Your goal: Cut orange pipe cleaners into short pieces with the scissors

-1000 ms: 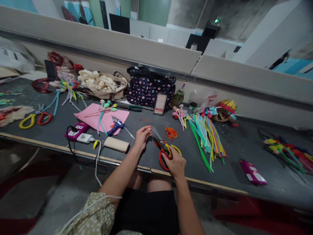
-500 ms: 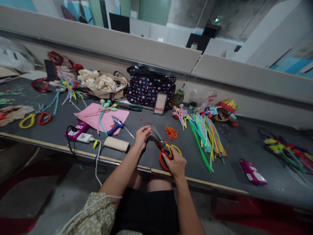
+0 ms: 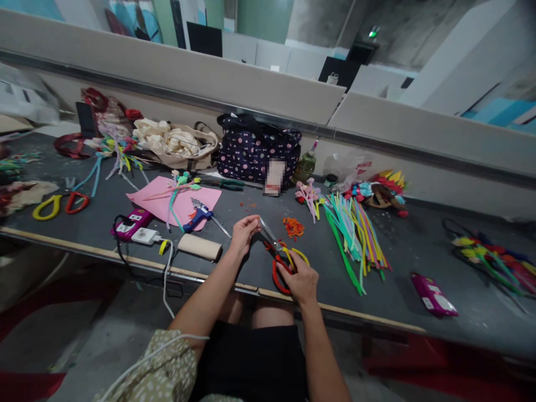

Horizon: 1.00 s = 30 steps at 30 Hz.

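My right hand (image 3: 300,279) grips the red and yellow handles of a pair of scissors (image 3: 277,250), whose metal blades point up and to the left. My left hand (image 3: 243,233) is pinched shut right at the blade tips, on something too small to make out. Both hands hover over the near part of the dark grey worktable (image 3: 389,290). A small heap of orange cut bits (image 3: 293,226) lies just beyond the scissors.
A fan of coloured pipe cleaners (image 3: 355,233) lies to the right, a cardboard roll (image 3: 200,247), a glue gun (image 3: 200,214) on pink paper (image 3: 176,201) and a power strip (image 3: 130,224) to the left. A spotted bag (image 3: 258,149) stands at the back. A magenta packet (image 3: 432,293) lies far right.
The scissor blades have closed slightly and tilted a little; both hands stay almost in place.
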{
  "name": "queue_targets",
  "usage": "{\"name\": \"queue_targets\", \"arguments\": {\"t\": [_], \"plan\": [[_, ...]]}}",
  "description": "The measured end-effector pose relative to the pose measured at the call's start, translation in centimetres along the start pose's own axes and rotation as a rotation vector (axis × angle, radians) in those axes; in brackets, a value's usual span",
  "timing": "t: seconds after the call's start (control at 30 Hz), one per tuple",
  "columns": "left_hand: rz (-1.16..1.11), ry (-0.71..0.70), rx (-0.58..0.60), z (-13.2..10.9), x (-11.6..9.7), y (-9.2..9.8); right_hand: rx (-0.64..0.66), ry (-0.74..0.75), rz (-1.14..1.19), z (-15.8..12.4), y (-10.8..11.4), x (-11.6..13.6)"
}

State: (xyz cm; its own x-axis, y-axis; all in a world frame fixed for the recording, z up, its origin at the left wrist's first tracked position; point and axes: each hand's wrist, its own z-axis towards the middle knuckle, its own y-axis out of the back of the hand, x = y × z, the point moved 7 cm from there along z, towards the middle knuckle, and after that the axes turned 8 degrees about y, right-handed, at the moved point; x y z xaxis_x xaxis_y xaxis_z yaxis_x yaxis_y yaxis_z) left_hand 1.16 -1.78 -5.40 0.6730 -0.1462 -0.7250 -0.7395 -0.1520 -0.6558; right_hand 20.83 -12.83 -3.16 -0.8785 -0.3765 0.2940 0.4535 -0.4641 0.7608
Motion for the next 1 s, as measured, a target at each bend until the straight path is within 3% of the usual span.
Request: {"name": "queue_targets", "arguments": {"t": [1.0], "plan": [[-0.001,0.018,-0.021,0.17,0.26,0.36,-0.006,0.061,-0.012,-0.27,-0.46,-0.02]]}}
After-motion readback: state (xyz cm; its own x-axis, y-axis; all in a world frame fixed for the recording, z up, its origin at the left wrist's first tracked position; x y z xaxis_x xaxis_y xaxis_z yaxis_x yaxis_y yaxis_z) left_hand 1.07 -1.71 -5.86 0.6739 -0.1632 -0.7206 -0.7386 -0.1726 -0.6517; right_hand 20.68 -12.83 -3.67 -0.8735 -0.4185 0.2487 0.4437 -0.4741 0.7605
